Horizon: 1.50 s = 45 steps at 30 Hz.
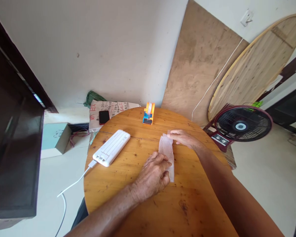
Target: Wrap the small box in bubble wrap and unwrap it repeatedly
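Inside a home, by the looks of it!
Here's a rounded wooden table [130, 191] close to a pale wall [113, 49], and on the right a household fan [240, 126] stands before a leaning wooden board [256, 65], while a pale green box [53, 135] sits on the light floor [268, 184].

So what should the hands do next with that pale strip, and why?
I'd suggest the left hand gently smooth the strip toward its near end while the right hand steadies the far end. The strip's edges look uneven, the left hand already lies over its nearer part, and the right hand's fingers are at the far end.
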{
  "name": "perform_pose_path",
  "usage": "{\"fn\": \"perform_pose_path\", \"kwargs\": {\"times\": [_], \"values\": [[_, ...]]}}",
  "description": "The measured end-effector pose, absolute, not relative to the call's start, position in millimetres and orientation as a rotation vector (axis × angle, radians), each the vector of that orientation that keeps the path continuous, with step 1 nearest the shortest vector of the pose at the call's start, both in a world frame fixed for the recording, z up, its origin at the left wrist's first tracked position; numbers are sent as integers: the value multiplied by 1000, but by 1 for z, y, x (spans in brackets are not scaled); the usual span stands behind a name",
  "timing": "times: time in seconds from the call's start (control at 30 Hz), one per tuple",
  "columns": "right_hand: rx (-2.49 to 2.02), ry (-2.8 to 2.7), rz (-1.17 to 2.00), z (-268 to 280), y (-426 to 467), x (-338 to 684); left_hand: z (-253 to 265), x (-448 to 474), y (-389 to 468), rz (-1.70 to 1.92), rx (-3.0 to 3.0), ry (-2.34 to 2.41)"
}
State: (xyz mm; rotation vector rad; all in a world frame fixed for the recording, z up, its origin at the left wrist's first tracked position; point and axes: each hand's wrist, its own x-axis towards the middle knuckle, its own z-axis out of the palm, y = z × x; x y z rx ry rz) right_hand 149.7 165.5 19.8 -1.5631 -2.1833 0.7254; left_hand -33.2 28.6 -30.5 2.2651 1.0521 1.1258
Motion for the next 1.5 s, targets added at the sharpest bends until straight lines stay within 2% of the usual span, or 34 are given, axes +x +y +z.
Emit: {"fn": "perform_pose_path", "kwargs": {"times": [0.13, 0.57, 0.87, 1.13, 1.5], "values": [[-1509, -2150, 827, 3, 166, 146, -30, -33, 28, 1120, 2264, 1073], [-1571, -1926, 496, -45, 160, 139, -28, -33, 25, 1089, 2297, 1148], [-1544, -1838, 541, -36, 157, 136, -26, -34, 28, 995, 2222, 1178], [-1225, -1734, 705, -4, 135, 128, -26, -33, 30, 1020, 2186, 1150], [-1033, -1778, 768, 16, 81, 128, -35, -32, 33, 1135, 2132, 1130]]}}
